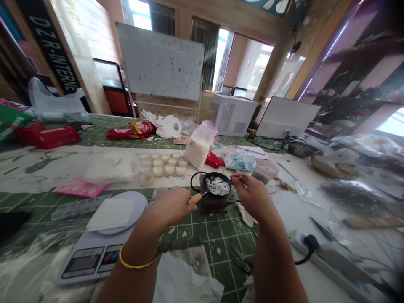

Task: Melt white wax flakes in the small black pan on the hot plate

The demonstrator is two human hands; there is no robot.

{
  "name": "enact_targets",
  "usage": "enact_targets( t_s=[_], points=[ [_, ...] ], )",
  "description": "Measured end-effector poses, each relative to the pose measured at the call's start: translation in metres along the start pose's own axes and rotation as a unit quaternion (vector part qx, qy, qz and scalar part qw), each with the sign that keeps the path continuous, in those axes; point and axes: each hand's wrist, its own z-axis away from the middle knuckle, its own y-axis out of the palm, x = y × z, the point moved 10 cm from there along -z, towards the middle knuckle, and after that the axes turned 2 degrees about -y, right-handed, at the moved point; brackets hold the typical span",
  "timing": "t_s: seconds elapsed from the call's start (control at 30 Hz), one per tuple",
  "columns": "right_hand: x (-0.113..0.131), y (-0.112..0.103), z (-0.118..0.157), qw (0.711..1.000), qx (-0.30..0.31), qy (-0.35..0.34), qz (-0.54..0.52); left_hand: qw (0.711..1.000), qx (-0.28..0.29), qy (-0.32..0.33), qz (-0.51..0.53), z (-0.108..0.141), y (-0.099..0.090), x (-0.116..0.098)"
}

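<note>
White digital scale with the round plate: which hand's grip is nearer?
Left. The left hand's grip, on a pale wooden handle, is just right of the white digital scale; the right hand's grip is farther right, past the round black pan.

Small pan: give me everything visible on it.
The small pan is round, shallow and black, with a dark neck and a pale, wood-looking handle angled toward the wearer's left. It sits upright on a dark, boxy base, open side up. Loose white pieces cover much of its inside. The left hand's grip is on the handle; the right hand holds a thin blue tool reaching into it. Contact with the pan's floor can't be told.
</note>
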Motion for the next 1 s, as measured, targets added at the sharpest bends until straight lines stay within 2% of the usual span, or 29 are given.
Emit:
enact_targets(
  t_s=[0.07, 0.13, 0.23, 0.37, 0.5, 0.67, 0.8, 1.0],
  points=[
    [-0.006, -0.011, 0.001, 0.999, -0.024, 0.023, 0.031, 1.000, 0.002, -0.002, -0.002, 0.000, 0.000, 0.000],
    [-0.010, -0.010, 0.002, 0.998, -0.009, 0.038, 0.055, 1.000, 0.000, -0.004, -0.004, 0.001, 0.000, 0.000],
    [-0.003, 0.001, 0.001, 0.999, 0.031, 0.015, 0.028, 1.000, -0.002, -0.006, -0.002, 0.002, -0.001, 0.000],
    [0.004, -0.001, 0.002, 0.999, 0.007, -0.014, -0.036, 1.000, 0.000, -0.006, 0.001, 0.003, -0.002, 0.000],
    [0.003, 0.004, 0.003, 0.999, 0.038, -0.017, -0.021, 1.000, 0.000, -0.007, 0.003, 0.002, -0.001, 0.000],
    [0.004, -0.003, 0.004, 0.999, 0.006, -0.015, -0.052, 1.000, 0.003, -0.002, -0.002, 0.001, -0.001, -0.001],
    [0.008, 0.006, 0.004, 0.998, 0.050, -0.023, -0.043, 1.000, 0.009, -0.011, 0.000, 0.002, -0.001, 0.000],
    [-0.002, -0.007, 0.003, 0.999, 0.000, -0.007, -0.036, 1.000, 0.005, -0.008, -0.001, 0.001, -0.001, 0.001]
  ],
)
